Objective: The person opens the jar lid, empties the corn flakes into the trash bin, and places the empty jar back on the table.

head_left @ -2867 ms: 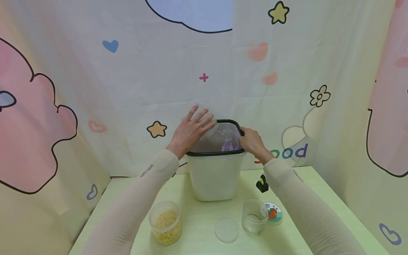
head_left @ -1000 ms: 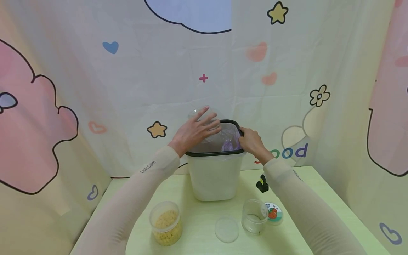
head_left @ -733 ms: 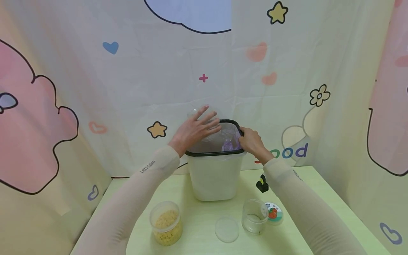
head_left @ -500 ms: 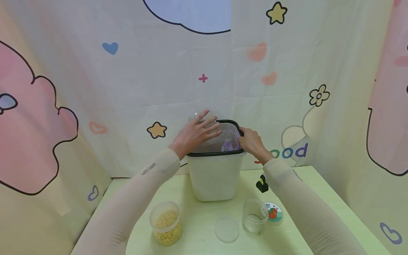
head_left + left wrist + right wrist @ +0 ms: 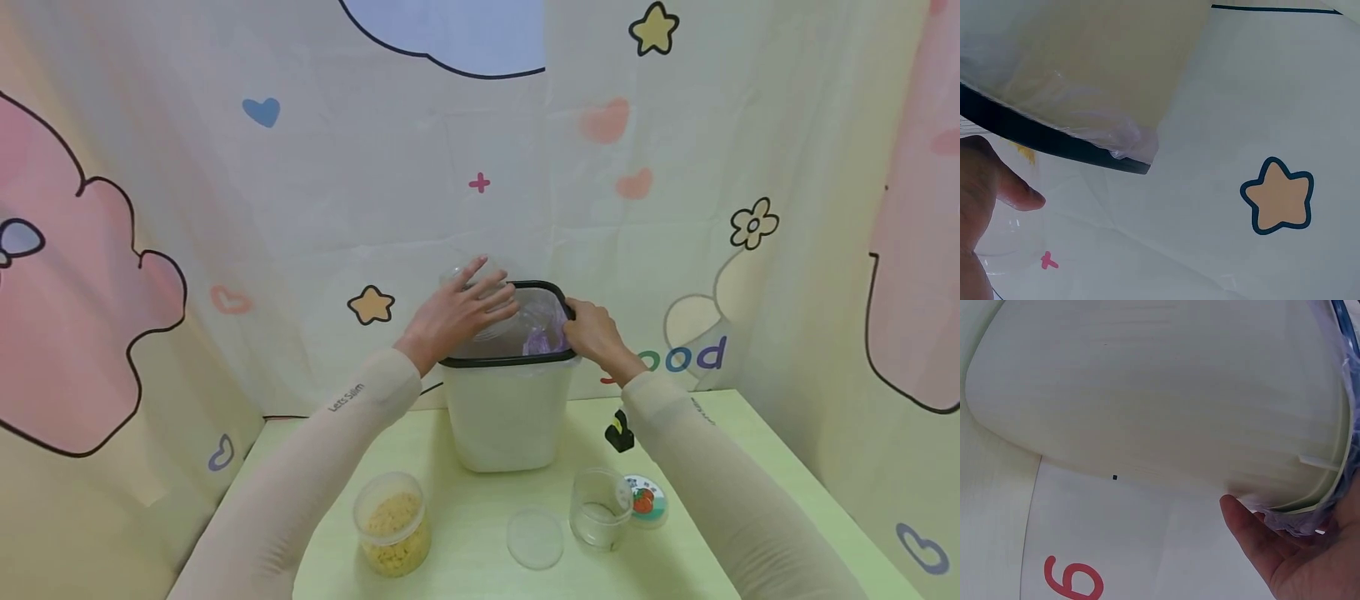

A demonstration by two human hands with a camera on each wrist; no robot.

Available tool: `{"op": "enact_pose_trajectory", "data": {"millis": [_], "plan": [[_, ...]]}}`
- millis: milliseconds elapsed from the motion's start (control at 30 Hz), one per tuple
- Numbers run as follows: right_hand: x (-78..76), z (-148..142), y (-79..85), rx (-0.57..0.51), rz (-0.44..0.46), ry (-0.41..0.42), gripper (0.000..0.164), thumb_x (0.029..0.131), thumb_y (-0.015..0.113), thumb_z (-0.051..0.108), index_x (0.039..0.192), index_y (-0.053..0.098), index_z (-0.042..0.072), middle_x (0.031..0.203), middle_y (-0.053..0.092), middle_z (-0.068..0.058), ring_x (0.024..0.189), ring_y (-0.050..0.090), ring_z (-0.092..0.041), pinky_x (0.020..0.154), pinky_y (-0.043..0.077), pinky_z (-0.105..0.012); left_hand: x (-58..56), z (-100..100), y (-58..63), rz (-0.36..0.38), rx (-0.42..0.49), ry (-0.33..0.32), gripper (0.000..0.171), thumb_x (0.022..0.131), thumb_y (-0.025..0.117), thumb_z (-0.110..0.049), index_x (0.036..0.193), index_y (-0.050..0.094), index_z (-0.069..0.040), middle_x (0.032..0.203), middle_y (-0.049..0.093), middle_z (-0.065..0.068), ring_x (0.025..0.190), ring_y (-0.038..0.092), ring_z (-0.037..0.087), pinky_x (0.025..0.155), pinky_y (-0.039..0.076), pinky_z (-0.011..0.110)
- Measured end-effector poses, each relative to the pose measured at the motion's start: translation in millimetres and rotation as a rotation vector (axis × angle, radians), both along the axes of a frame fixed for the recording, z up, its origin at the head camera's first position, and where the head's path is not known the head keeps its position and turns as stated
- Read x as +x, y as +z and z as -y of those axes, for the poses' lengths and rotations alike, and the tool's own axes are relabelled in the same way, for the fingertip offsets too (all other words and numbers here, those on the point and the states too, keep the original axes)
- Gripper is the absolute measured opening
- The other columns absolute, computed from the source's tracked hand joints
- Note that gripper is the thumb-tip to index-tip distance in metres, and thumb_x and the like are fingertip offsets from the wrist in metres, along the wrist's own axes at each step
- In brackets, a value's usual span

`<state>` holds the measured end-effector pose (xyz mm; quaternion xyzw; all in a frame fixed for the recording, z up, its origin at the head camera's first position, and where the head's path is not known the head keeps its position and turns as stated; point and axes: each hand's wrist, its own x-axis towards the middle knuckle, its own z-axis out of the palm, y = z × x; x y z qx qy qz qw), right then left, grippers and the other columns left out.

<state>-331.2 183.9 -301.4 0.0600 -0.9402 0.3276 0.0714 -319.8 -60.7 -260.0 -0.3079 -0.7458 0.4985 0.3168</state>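
Note:
My left hand point(image 5: 456, 317) holds a clear plastic jar point(image 5: 1013, 234) tipped over the bin's opening; the hand covers much of it. In the left wrist view, a patch of yellow bits point(image 5: 1024, 152) shows near the jar's mouth, beside the dark rim. The white trash bin point(image 5: 506, 421) has a black rim and a clear-to-purple bag lining. My right hand point(image 5: 596, 335) grips the rim at the right side, thumb outside against the wall in the right wrist view. How much lies inside the bin is hidden.
A clear tub of yellow crumbly pieces point(image 5: 395, 537) stands front left. A clear round lid point(image 5: 535, 539), a clear jar point(image 5: 597, 517) and a lid with a tomato picture point(image 5: 647, 502) sit front right. A small black object point(image 5: 619, 432) lies near the right sleeve. A patterned curtain hangs behind.
Since the earliest frame, my left hand has shifted slightly right with the clear jar and turned it a little. My right hand stays on the bin's rim.

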Motion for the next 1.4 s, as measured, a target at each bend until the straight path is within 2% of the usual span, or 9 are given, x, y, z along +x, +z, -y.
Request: {"op": "enact_pose_trajectory", "data": {"millis": [233,467,567,767,900,1167,1400], "plan": [[0.9,-5,0.4,0.025,-0.015,0.001,0.060,0.094,0.039,0.011,0.152,0.030,0.001,0.152,0.040,-0.023,0.130,0.049,-0.037,0.108,0.043,-0.051,1.3,1,-1.5,0.027,0.094,-0.024,0.104,0.084,0.078,-0.023,0.158,0.006,-0.031,0.166,0.013,-0.002,0.154,0.011,0.024,0.124,-0.002,0.056],[-0.5,-7,0.6,0.071,-0.055,-0.002,0.058,0.094,0.042,0.013,0.150,0.035,0.000,0.145,0.049,-0.025,0.113,0.055,-0.035,0.100,0.047,-0.050,0.3,2,-3.0,0.051,0.181,-0.029,0.103,0.084,0.078,-0.024,0.158,0.008,-0.031,0.165,0.015,0.000,0.154,0.011,0.025,0.123,-0.004,0.057],[-0.8,-7,1.1,0.070,-0.056,0.001,0.057,0.094,0.042,0.012,0.149,0.037,0.000,0.144,0.050,-0.025,0.109,0.055,-0.034,0.098,0.048,-0.049,0.3,3,-2.6,0.043,0.190,-0.028,0.103,0.083,0.078,-0.025,0.158,0.009,-0.031,0.165,0.016,0.000,0.154,0.011,0.025,0.123,-0.003,0.057],[-1.1,-7,1.6,0.076,-0.055,0.008,0.056,0.094,0.040,0.011,0.149,0.038,0.000,0.144,0.050,-0.024,0.112,0.055,-0.034,0.099,0.047,-0.049,-0.9,3,-0.3,0.003,0.129,-0.029,0.100,0.084,0.078,-0.023,0.157,0.011,-0.034,0.164,0.019,-0.002,0.153,0.014,0.023,0.124,-0.003,0.056],[-0.9,-6,2.1,0.075,-0.055,0.007,0.057,0.094,0.040,0.010,0.149,0.036,0.000,0.146,0.048,-0.025,0.117,0.054,-0.036,0.102,0.046,-0.050,-1.6,2,1.2,-0.009,0.066,-0.019,0.100,0.084,0.078,-0.022,0.157,0.010,-0.034,0.165,0.016,-0.002,0.154,0.012,0.022,0.124,-0.004,0.055],[0.0,-3,2.8,0.068,-0.033,0.010,0.058,0.094,0.039,0.010,0.151,0.034,-0.001,0.148,0.045,-0.025,0.119,0.053,-0.035,0.102,0.046,-0.049,0.6,0,4.9,-0.037,-0.115,0.003,0.103,0.085,0.077,-0.018,0.157,0.005,-0.036,0.166,0.011,-0.006,0.155,0.008,0.021,0.123,-0.003,0.056],[0.8,-2,2.5,0.080,-0.039,0.015,0.059,0.093,0.039,0.009,0.151,0.033,-0.001,0.149,0.044,-0.025,0.124,0.052,-0.037,0.103,0.045,-0.050,3.9,-1,7.8,-0.052,-0.181,0.003,0.107,0.084,0.078,-0.028,0.157,0.002,-0.037,0.167,0.007,-0.006,0.155,0.006,0.022,0.123,-0.005,0.057]]}}
